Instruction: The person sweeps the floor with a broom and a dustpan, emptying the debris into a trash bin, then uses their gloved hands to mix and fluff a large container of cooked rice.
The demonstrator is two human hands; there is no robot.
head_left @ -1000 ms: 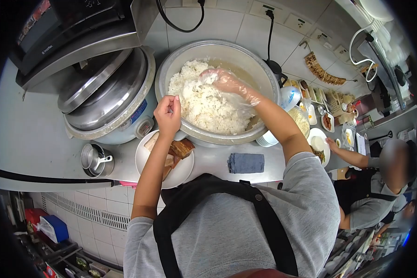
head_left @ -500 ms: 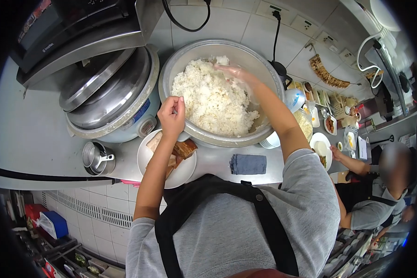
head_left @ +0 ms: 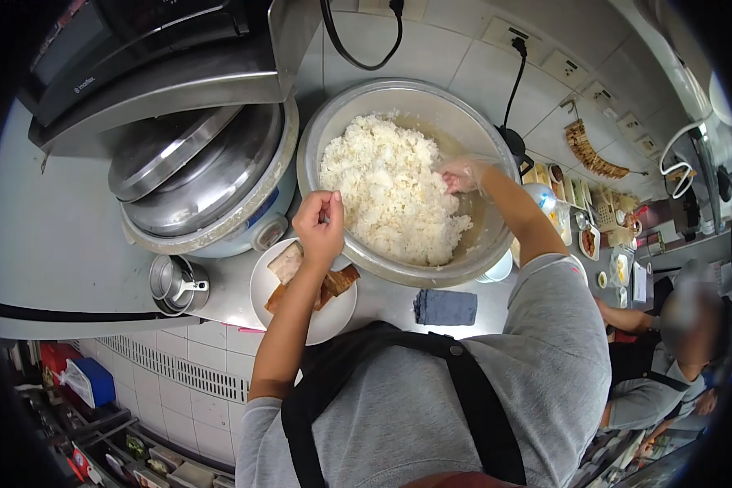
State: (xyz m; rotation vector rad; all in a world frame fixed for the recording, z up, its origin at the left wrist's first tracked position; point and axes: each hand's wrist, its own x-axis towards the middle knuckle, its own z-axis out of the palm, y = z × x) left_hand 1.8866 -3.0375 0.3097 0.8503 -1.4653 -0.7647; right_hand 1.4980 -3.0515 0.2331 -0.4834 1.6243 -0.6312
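A large metal bowl [head_left: 321, 114] holds a big heap of white rice [head_left: 386, 183]. My right hand [head_left: 464, 176], in a thin clear glove, is inside the bowl at the right side of the heap, its fingers curled; what they hold, if anything, is too small to tell. My left hand [head_left: 320, 221] is bare and closed at the bowl's left rim, with nothing visible in it. Under my left forearm a white plate [head_left: 325, 324] bears chunks of browned meat [head_left: 339, 281]. A folded dark cloth [head_left: 446, 308] lies in front of the bowl.
At the left is a large cooker [head_left: 276, 195] with metal lids [head_left: 211, 183]; metal cups [head_left: 171, 281] stand before it. A black plug [head_left: 519, 47] and cord hang behind the bowl. A co-worker [head_left: 651, 358] stands at the right, near food containers [head_left: 573, 195].
My right hand has moved from the back of the bowl to the right edge of the rice, its fingers now curled. The co-worker's plate is no longer visible. The view has shifted slightly.
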